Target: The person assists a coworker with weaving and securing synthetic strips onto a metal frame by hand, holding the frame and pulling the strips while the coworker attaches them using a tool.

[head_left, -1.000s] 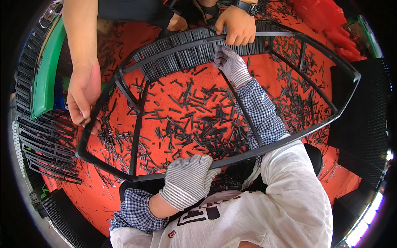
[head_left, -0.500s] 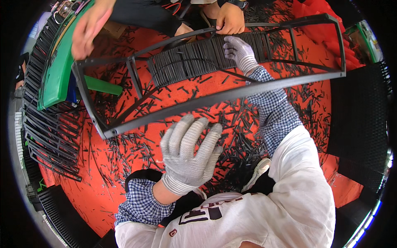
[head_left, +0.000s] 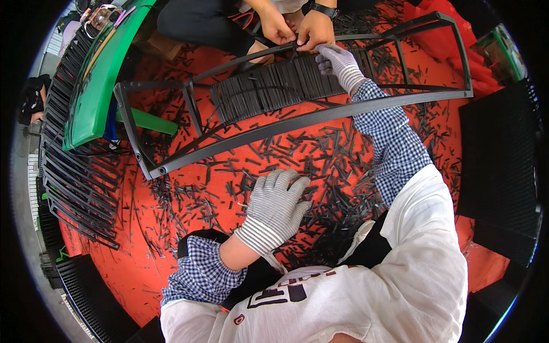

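My left hand (head_left: 273,207), in a striped grey-white glove, hovers over the red floor with its fingers apart and holds nothing. Beyond it stretches a black frame (head_left: 263,130) with a curved long front bar and cross struts. Dark strips wound side by side form a panel (head_left: 257,88) across its middle. My right hand (head_left: 341,64), gloved alike, reaches over the front bar to the panel's far edge. Its fingers are bent together there; what they pinch is too small to make out. Right beside them a co-worker's two hands (head_left: 297,30) work at the frame's far bar.
Short dark offcuts (head_left: 331,154) litter the red floor covering (head_left: 137,263). On the left stand a green stool or table (head_left: 94,108) and a stack of black slatted pieces (head_left: 80,188). Dark woven panels (head_left: 497,177) rise at the right, and red sheeting (head_left: 440,34) lies at the back right.
The co-worker's hand from the left has joined the other at the far bar. My right fingers have closed in toward that bar. My left hand has lowered slightly, and the frame has shifted a little.
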Tool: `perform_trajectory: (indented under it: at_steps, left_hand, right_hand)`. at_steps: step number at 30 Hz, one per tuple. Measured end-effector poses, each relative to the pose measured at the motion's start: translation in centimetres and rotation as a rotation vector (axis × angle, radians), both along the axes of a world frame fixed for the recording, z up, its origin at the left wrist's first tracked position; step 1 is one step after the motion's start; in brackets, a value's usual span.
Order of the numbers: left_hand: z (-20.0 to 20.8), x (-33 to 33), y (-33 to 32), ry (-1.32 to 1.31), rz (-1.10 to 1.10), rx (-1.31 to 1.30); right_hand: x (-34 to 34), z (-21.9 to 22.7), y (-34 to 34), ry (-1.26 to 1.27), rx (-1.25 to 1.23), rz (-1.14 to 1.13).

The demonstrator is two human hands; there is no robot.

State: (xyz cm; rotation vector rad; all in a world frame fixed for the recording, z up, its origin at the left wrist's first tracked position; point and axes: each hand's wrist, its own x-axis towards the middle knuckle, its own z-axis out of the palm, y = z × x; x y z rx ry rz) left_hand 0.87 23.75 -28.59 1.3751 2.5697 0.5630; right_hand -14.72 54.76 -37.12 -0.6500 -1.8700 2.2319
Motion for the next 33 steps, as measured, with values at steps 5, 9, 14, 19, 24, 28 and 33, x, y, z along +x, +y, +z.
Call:
perform_trajectory:
  at_steps: [5,9,14,19,24,28,33]
  left_hand:
    - [-0.1,-0.1,0.3,-0.064,-0.029,-0.047]
    - [-0.7,0.0,0.3,-0.072,-0.027,-0.113]
    - [-1.0,-0.1,0.2,-0.070,-0.038,-0.168]
    - [-1.1,0.0,-0.1,-0.079,-0.046,-0.172]
    - [-1.4,0.1,-0.4,-0.077,-0.044,-0.226]
    - [-1.9,0.0,0.3,-0.104,-0.151,-0.443]
    - [-2.2,-0.7,0.1,-0.144,-0.213,-0.733]
  right_hand:
    - [-0.3,0.0,-0.2,0.048,-0.037,-0.026]
    - [-0.4,-0.1,-0.5,0.026,-0.009,-0.035]
    - [-0.2,-0.3,-0.1,0.023,-0.012,-0.005]
    - [0.0,-0.1,-0.4,0.060,-0.004,0.017]
    - [-0.5,-0.2,-1.0,0.046,-0.069,0.085]
    - [-1.6,-1.4,0.2,-0.040,0.094,0.154]
    - [-2.1,-1.6,-1.3,-0.237,0.469,0.334]
